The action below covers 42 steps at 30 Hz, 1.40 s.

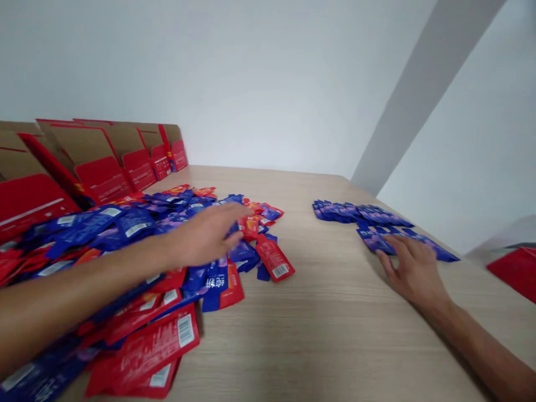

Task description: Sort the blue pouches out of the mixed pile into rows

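My left hand (pixel 215 231) hovers above a heap of blue sachets (pixel 136 223) and red sachets (pixel 157 346). Its thumb stands apart from the stretched fingers, slightly smeared by motion, and nothing shows held in it. At the heap's right edge lies a single red sachet (pixel 274 257) with a barcode. On the right, my right hand (pixel 412 271) rests its spread fingertips on the near row of overlapping blue sachets (pixel 372 240). Its fingers partly cover that row. Just behind, a second row of blue sachets (pixel 347 212) lies fanned out flat.
Several open red cardboard boxes (pixel 100 173) with brown insides stand along the back left, behind the heap. A red object (pixel 515 271) juts in at the right edge. The wooden table (pixel 310 324) meets a white wall (pixel 268 84) at the back.
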Each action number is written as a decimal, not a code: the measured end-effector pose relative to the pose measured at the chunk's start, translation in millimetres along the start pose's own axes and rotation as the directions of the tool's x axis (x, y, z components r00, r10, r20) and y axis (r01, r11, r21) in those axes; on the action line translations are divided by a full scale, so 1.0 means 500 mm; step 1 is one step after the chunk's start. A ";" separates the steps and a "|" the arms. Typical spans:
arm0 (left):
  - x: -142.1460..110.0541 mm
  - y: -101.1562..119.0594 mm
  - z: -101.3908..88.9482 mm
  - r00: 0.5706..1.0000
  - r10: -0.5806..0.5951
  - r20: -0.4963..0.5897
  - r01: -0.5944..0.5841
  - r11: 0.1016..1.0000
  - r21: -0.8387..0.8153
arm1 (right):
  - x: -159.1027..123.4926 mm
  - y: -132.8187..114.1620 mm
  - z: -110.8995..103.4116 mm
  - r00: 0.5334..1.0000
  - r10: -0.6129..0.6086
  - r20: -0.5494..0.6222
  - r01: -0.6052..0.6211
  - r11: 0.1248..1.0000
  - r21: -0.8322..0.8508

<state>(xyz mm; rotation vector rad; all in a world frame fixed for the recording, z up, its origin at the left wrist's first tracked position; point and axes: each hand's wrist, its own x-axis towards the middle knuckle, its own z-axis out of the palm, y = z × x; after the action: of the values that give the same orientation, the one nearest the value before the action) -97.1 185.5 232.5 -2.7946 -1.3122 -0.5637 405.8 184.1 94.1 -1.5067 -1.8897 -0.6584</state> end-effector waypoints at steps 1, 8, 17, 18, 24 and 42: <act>-0.014 -0.046 -0.041 0.991 -0.133 0.004 0.131 0.979 0.159 | 0.019 -0.057 -0.004 0.999 -0.053 0.002 0.052 0.995 0.086; -0.108 -0.226 -0.198 0.870 -0.491 0.048 0.443 0.820 0.363 | 0.186 -0.521 -0.037 0.829 -0.550 0.101 0.308 0.600 0.738; -0.340 -0.166 -0.156 0.879 -0.476 0.021 0.460 0.861 0.217 | 0.280 -0.818 -0.031 0.684 -0.726 0.072 0.418 0.470 0.777; -0.359 -0.154 -0.153 0.872 -0.488 0.026 0.477 0.861 0.178 | 0.280 -0.844 -0.040 0.641 -0.767 0.045 0.484 0.448 0.751; -0.400 -0.089 -0.177 0.702 -0.689 -0.177 0.693 0.719 -0.050 | 0.255 -0.949 -0.054 0.477 -0.863 0.167 0.677 0.482 0.556; -0.440 -0.081 -0.109 0.720 -0.669 -0.181 0.668 0.740 -0.080 | 0.205 -0.950 -0.054 0.520 -0.849 0.098 0.789 0.521 0.327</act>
<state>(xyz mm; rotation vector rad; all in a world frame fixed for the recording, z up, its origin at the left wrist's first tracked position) -273.6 39.7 207.0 -2.0997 -2.2606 -0.8228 -68.6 127.1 187.6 -0.4242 -2.7802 -0.5988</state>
